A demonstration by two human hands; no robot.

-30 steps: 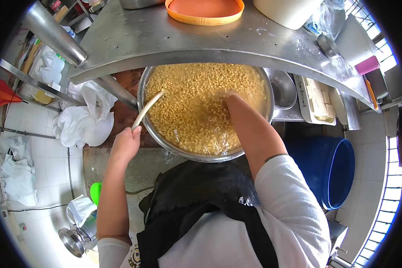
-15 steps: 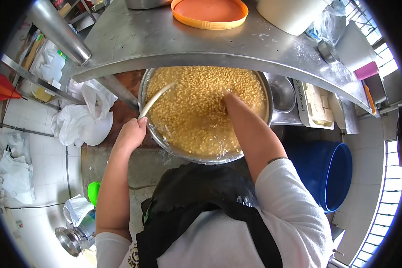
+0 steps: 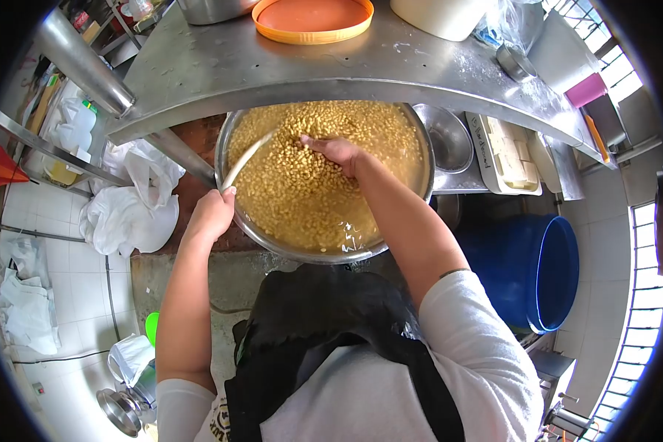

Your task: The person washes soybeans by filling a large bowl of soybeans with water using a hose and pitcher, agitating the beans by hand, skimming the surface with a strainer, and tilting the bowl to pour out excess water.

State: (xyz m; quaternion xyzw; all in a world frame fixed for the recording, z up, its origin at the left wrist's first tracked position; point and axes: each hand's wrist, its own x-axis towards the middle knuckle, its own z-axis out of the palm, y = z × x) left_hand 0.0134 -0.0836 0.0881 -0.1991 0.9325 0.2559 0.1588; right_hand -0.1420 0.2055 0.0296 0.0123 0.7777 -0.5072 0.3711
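Observation:
A wide metal basin (image 3: pixel 425 188) holds water and a mass of pale yellow soybeans (image 3: pixel 295 199). At the basin's left rim my left hand (image 3: pixel 212 214) is closed around a whitish hose (image 3: pixel 248 157), whose far end points into the beans. My right hand (image 3: pixel 339 153) is at the surface of the beans near the middle, thumb stretched out and palm partly showing. Its fingers look spread and are partly hidden among the beans.
A steel table (image 3: pixel 272 85) overhangs the basin's far side, bearing an orange lid (image 3: pixel 313 22) and a white bucket (image 3: pixel 438 16). To the right are a metal bowl (image 3: pixel 449 140), a tray of white blocks (image 3: pixel 486 173) and a blue barrel (image 3: pixel 508 272). White bags (image 3: pixel 129 217) lie left.
My right hand has risen out of the beans and shifted left, so its thumb and palm now show. My left hand still grips the hose. The view has shifted slightly.

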